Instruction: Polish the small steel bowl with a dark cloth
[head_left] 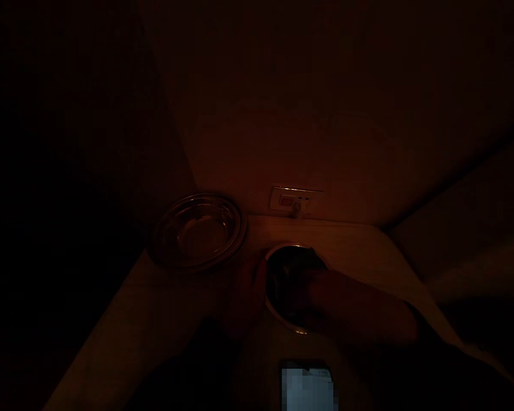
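Note:
The picture is very dark. A round, open-topped container [292, 245] with a shiny metal-like rim stands on a wooden tabletop, and its inside is nearly black. My left hand [249, 291] curves against the container's left side and steadies it, fingers wrapped at the rim. From the right, my right hand [310, 288] reaches over the rim into the container; darkness hides its fingers. Something dark, perhaps cloth, shows inside near the far rim, but its kind is unclear.
At the back left lies a shiny round metal dish [201, 234]. A switch and socket plate [295, 200] with a plug is on the wall behind. Near the front edge of view lies a phone [310, 391] with a lit screen. The wooden tabletop [351, 242] meets the wall.

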A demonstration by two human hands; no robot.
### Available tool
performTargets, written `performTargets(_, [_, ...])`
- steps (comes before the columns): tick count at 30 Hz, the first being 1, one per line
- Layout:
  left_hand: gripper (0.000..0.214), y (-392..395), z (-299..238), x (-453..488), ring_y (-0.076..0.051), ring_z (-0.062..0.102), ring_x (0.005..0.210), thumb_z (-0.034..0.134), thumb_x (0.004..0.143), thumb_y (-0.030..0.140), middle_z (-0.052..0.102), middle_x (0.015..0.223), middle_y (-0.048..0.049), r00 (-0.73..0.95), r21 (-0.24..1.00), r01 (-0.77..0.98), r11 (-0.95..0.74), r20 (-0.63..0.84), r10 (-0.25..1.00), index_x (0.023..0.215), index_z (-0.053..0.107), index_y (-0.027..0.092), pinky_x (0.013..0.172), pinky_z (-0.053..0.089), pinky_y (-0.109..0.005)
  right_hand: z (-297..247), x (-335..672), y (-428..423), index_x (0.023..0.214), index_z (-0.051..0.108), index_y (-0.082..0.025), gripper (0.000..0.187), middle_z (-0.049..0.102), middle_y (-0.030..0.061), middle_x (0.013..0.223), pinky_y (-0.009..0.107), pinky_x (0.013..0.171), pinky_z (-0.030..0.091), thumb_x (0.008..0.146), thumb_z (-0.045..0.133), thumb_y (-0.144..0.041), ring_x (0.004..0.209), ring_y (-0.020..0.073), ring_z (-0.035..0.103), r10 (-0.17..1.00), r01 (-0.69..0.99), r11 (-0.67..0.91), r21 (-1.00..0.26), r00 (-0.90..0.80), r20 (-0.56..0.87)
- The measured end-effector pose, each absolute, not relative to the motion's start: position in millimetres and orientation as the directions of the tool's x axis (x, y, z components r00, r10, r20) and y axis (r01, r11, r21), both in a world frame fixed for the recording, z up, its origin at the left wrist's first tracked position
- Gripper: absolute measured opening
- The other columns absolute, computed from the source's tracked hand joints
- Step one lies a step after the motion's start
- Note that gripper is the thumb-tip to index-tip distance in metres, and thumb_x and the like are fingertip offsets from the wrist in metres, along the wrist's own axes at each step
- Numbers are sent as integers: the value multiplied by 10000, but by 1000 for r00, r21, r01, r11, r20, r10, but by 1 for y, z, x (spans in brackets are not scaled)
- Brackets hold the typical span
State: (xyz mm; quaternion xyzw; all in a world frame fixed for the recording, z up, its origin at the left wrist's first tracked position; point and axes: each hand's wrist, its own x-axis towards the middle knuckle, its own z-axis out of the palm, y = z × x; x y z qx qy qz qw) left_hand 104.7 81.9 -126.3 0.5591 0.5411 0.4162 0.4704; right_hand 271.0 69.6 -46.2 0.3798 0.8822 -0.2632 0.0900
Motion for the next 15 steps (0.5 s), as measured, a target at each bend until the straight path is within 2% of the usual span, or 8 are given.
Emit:
performTargets(4, [360, 83, -126, 103, -193, 582, 1072, 373, 888, 309, 644, 1165, -73, 85, 979, 203, 23, -41, 996, 1127, 603, 170, 943, 418, -324, -60, 264, 72, 1016, 662, -207, 244, 660, 73, 983, 292, 788, 410, 842, 494, -175, 933, 192, 553, 655, 711, 620, -332, -702, -280])
performTargets(7, [359, 83, -126, 102, -198, 582, 1070, 375, 889, 313, 648, 1157, -74, 92, 975, 220, 12, -33, 995, 1128, 601, 169, 947, 416, -333, -66, 258, 73, 1032, 649, -188, 255, 660, 100, 1011, 312, 757, 425, 860, 461, -164, 948, 215, 542, 753, 791, 583, -189, -612, -242])
performTargets(11, [367, 82, -125, 103, -195, 578, 1082, 375, 890, 316, 638, 1178, -75, 109, 976, 218, 17, -42, 993, 1154, 585, 171, 951, 416, -332, -68, 255, 73, 1011, 654, -167, 243, 676, 126, 961, 325, 678, 432, 842, 479, -155, 904, 250, 566, 859, 889, 458, 1, -442, -260])
performTargets(15, [345, 82, -123, 103, -187, 604, 1027, 398, 875, 309, 663, 1126, -68, 89, 980, 195, 43, -61, 994, 1120, 597, 168, 895, 451, -311, -69, 258, 75, 975, 658, -169, 225, 682, 112, 951, 339, 655, 435, 844, 476, -173, 897, 268, 574, 857, 889, 458, 5, -440, -269])
